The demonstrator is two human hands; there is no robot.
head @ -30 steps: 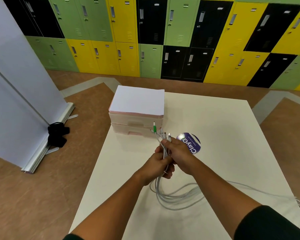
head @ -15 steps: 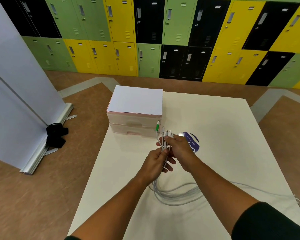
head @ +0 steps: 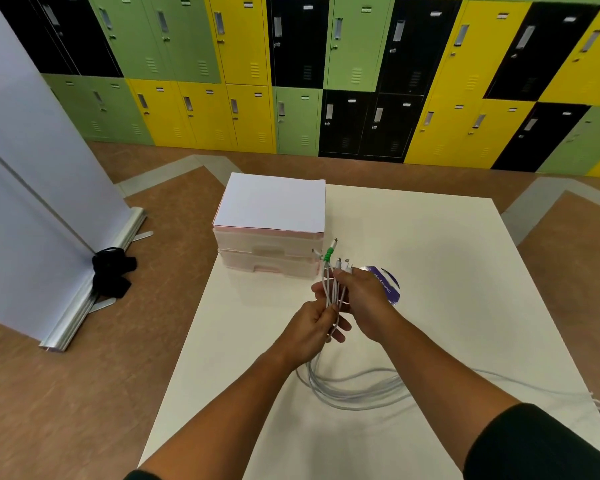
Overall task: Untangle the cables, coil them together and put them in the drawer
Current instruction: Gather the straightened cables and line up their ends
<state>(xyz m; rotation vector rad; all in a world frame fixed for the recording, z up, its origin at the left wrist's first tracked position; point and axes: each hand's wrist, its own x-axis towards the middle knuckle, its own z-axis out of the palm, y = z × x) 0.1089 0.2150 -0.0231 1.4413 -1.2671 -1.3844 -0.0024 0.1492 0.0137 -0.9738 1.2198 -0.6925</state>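
Roughly midway: both hands, left hand (head: 312, 325) and right hand (head: 362, 292), had fingers pinching the cables (head: 331, 289), plug ends aligned toward 12 o'clock. Slack lay uncoiled on the counter (head: 447, 271) at 6. Drawer unit (head: 269, 261) at 11 was shut.

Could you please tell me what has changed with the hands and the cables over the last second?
The left hand slid down the cables, away from the right hand, which still pinches them near the connectors. The green-tipped connector tilted from leaning left to leaning right. Both hands kept their hold; the slack on the table and the closed drawer unit stayed put.
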